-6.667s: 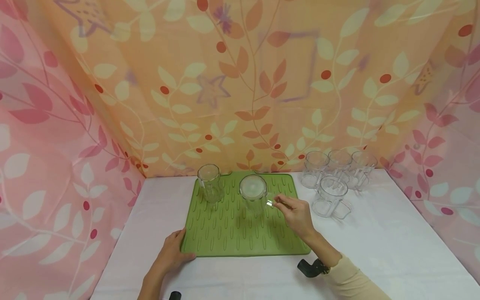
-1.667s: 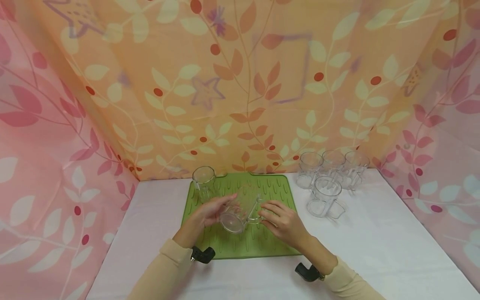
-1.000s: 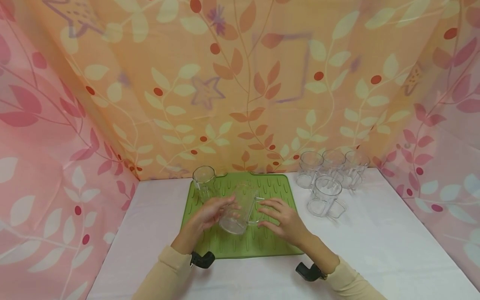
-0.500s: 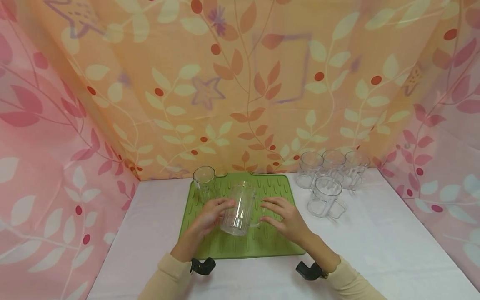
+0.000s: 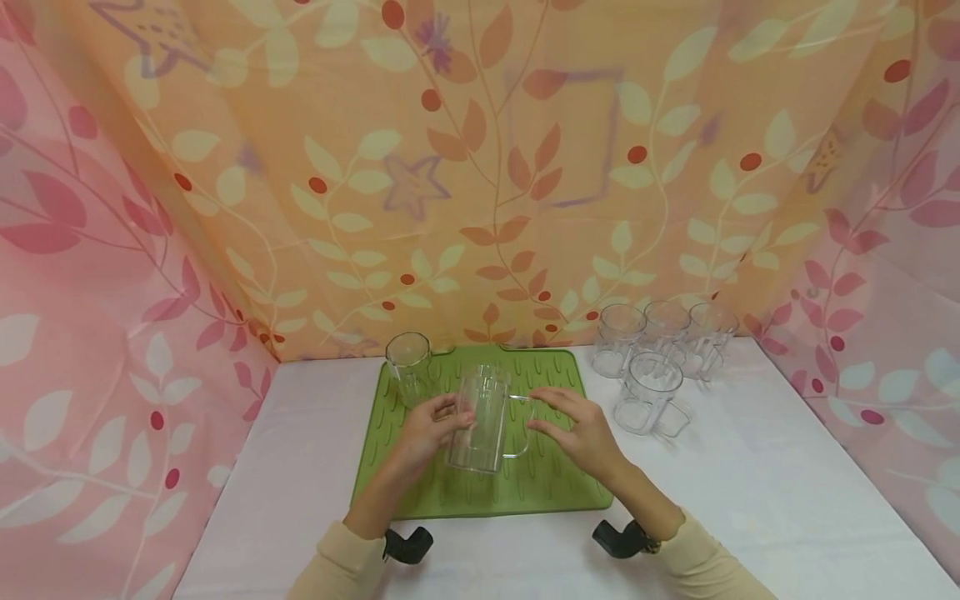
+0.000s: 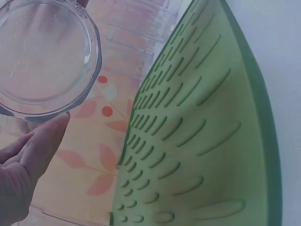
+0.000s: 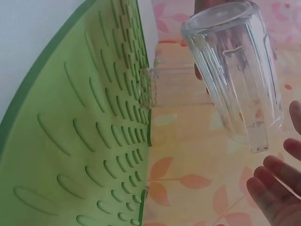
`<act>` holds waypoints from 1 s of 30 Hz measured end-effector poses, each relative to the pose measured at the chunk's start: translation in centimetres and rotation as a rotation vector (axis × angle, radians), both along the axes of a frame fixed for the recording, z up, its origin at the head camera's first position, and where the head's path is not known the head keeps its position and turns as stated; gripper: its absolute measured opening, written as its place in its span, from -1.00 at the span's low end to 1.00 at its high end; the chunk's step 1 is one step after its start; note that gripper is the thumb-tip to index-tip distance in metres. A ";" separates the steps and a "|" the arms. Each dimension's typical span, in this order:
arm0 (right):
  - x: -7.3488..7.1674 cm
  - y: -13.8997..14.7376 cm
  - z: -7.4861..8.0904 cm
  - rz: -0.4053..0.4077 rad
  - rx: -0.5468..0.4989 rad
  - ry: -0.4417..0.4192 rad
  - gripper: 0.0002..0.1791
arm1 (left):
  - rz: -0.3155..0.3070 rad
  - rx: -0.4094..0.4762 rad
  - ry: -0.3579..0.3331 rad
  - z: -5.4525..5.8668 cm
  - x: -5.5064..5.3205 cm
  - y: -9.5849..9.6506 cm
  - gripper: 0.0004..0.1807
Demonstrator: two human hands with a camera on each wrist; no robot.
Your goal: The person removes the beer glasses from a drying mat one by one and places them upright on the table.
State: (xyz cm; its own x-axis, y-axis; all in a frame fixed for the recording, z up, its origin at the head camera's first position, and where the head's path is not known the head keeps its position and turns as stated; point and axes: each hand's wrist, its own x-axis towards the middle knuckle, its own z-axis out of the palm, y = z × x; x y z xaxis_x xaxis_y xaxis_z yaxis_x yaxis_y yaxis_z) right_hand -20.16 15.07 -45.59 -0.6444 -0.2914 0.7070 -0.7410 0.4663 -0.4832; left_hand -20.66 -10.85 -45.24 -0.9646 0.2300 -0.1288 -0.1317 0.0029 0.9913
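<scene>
My left hand (image 5: 433,429) grips a clear glass mug (image 5: 483,425) by its side, thumb in front, over the middle of a green ridged mat (image 5: 555,487). The mug is tilted, its round base (image 6: 42,56) facing the left wrist camera. Its handle (image 7: 254,134) points toward my right hand (image 5: 581,429). In the right wrist view the fingers (image 7: 277,179) of that hand are spread just beside the handle, not curled round it. A second clear glass (image 5: 411,367) stands on the mat's back left corner.
Several clear glass mugs stand on the white tablecloth (image 5: 750,483) at the back right, the nearest mug (image 5: 648,392) with its handle to the right. Patterned cloth (image 5: 480,208) hangs behind and along both sides.
The mug has come off the mat, where my right hand pinched its handle. My left hand has left the mat's edge and holds it, turning it more upright; my right fingers have loosened.
</scene>
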 end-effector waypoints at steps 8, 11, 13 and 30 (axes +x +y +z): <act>0.3 0.0 0.4 0.009 -0.082 -0.254 -0.54 | 0.047 -0.046 0.090 -0.5 0.7 0.1 -0.28; 0.3 0.1 0.6 0.020 -0.111 -0.324 -0.55 | 0.056 -0.045 0.115 -0.5 1.0 0.3 -0.30; 0.3 0.2 0.6 0.039 -0.137 -0.360 -0.57 | 0.058 -0.037 0.131 -0.6 1.1 0.3 -0.32; 0.0 0.4 0.0 0.118 -0.245 -0.643 -0.54 | 0.034 -0.001 0.267 -1.3 1.9 0.4 -0.18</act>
State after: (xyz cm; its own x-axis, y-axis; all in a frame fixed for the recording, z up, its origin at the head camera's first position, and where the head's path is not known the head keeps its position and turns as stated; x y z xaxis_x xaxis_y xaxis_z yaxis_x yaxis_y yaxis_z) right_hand -20.21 15.42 -45.58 -0.9309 -0.2665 0.2498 -0.3114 0.2218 -0.9240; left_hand -18.81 -10.49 -46.50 -0.9715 0.1973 0.1311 0.1346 0.0041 0.9909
